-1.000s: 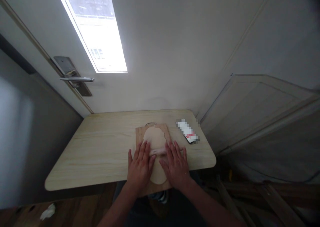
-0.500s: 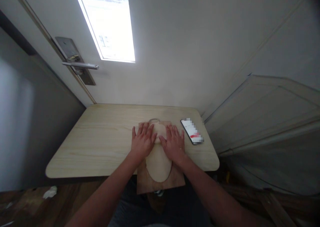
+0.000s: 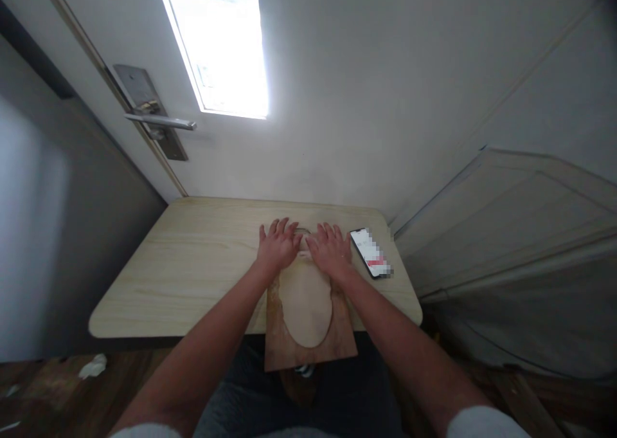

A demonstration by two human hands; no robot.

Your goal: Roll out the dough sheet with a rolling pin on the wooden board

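A flat, oval sheet of pale dough lies on a brown wooden cutting board, whose near end juts past the table edge. My left hand is over the far left part of the dough, fingers stretched forward and apart. Mirroring it, my right hand rests at the far right part, its fingers also spread. Both thumbs point inward, close together, where a small fold shows in the dough. The far end of the board and of the dough is mostly hidden under my hands. A thin metal handle shows between them.
A phone with a lit, partly blurred screen lies right of the board on the light wooden table. Behind the table stands a white door with a metal lever handle and a bright window pane. Crumpled white paper is on the floor.
Both hands have slid forward, away from me, toward the far end of the dough, uncovering more of its middle. The view has shifted slightly.
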